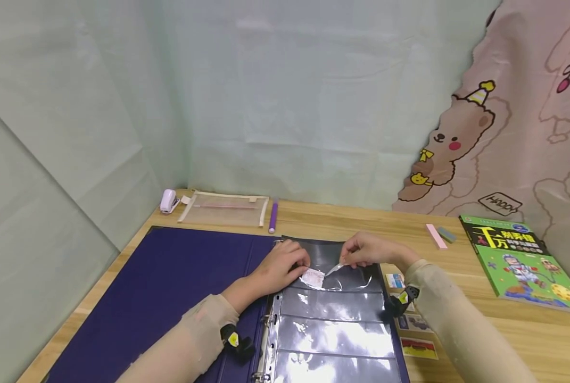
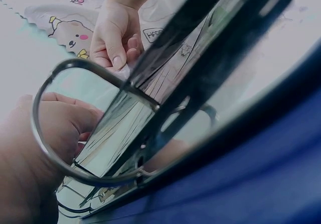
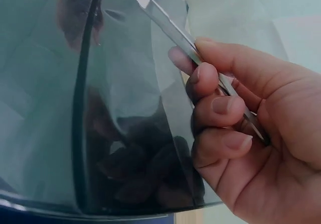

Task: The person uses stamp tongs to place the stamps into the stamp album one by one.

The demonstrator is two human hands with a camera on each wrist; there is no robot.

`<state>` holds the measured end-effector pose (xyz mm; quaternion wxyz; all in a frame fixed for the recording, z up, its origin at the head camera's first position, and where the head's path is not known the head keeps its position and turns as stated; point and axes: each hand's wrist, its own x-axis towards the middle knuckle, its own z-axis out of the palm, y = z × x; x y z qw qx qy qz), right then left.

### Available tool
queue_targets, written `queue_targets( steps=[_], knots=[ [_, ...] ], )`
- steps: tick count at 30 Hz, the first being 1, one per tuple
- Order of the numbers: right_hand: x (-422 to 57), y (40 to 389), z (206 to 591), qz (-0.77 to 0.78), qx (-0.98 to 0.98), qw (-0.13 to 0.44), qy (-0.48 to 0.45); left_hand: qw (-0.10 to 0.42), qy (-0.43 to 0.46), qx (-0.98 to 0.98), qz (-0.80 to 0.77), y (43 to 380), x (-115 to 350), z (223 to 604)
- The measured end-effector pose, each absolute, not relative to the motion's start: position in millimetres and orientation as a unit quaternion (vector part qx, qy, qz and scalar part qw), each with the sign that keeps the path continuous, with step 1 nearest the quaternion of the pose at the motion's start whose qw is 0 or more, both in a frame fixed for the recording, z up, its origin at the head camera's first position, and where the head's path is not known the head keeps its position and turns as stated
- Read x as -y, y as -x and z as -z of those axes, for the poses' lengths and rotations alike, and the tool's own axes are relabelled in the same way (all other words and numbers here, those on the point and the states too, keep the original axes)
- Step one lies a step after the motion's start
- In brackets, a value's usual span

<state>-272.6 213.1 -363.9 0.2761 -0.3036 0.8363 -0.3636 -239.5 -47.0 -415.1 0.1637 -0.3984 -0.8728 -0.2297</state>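
Note:
A binder lies open, its dark blue cover [image 1: 189, 287] on the left and a black page with clear pockets [image 1: 335, 303] on the right. My right hand [image 1: 368, 250] holds metal tweezers [image 3: 173, 28] between thumb and fingers. Their tips meet a small pale pinkish stamp [image 1: 312, 277] at the top pocket. My left hand [image 1: 280, 266] pinches the page's clear pocket beside the stamp, near the binder rings. In the left wrist view a metal ring [image 2: 37, 113] arches in front of the left hand, and its fingertips are partly hidden by the page.
Several stamps [image 1: 419, 348] lie along the binder's right edge. A children's book [image 1: 529, 266] is at the far right, near a pink strip [image 1: 436, 236] and a grey-green block [image 1: 446, 234]. Behind the binder are a purple pen [image 1: 273, 217], a mesh pouch [image 1: 224, 209] and a white stapler [image 1: 168, 201].

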Motion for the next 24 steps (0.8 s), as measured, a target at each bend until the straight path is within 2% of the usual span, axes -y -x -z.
queue_targets(
  steps=[15,24],
  knots=[
    [-221,274,359,0.366,-0.845,0.279,0.271,0.161,0.398,0.873,0.232,240,45,416],
    [-234,271,351,0.398,-0.844,0.251,0.255,0.155,0.392,0.880,0.220,241,45,420]
  ],
)
